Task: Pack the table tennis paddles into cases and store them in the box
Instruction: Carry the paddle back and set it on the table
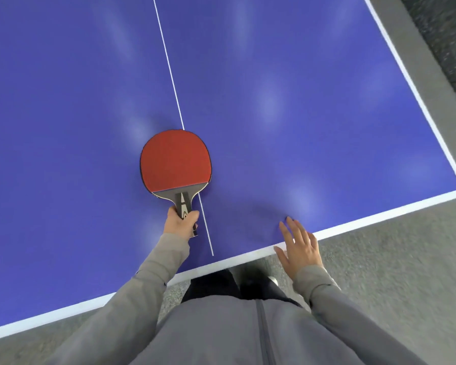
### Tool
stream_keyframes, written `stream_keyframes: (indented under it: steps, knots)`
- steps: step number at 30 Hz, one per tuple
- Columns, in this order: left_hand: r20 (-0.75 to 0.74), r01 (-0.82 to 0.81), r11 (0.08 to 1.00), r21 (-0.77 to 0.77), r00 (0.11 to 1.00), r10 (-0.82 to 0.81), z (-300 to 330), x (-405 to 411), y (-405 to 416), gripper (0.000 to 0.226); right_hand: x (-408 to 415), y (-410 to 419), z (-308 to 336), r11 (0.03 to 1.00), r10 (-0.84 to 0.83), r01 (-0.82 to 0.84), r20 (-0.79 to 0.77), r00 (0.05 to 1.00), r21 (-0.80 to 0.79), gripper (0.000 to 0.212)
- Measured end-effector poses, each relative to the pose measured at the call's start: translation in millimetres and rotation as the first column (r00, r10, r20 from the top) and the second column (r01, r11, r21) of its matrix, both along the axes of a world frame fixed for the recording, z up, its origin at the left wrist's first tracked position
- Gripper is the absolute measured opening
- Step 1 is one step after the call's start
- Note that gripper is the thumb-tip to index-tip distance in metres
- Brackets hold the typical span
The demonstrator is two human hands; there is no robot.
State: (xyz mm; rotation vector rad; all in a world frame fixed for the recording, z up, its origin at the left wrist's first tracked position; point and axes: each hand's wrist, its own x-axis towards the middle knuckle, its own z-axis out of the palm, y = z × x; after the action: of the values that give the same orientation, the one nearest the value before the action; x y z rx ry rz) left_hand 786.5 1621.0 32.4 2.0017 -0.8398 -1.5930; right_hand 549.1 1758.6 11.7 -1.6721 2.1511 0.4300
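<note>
The left hand (181, 222) grips the handle of a red-faced paddle (175, 160), whose blade lies over the white centre line (169, 67) of the blue counter (300, 101). Well right of that line, the right hand (299, 246) spreads flat-fingered over the counter's near white edge, holding nothing.

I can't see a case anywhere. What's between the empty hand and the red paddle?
Only bare blue table and its white centre line lie between the right hand and the paddle, in the head view.
</note>
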Motion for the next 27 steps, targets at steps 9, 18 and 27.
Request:
stream_keyframes:
  steps: [9, 18, 27]
  knots:
    - [-0.029, 0.256, 0.965, -0.054, 0.966, -0.258, 25.7, -110.8, 67.8, 0.013, -61.0, 86.8, 7.1, 0.921, -0.345, 0.370, 0.188, 0.920, -0.123, 0.049]
    - [-0.028, 0.484, 0.869, -0.103, 0.872, -0.489, 34.4, -236.7, 164.4, 0.015, -146.5, 221.8, -26.0, 0.734, -0.678, 0.622, 0.239, 0.695, 0.273, 0.048]
    - [-0.029, 0.641, 0.758, -0.118, 0.761, -0.648, 41.9, -335.2, 234.0, 0.020, -212.5, 328.6, -39.3, 0.535, -0.844, 0.729, 0.253, 0.472, 0.426, 0.047]
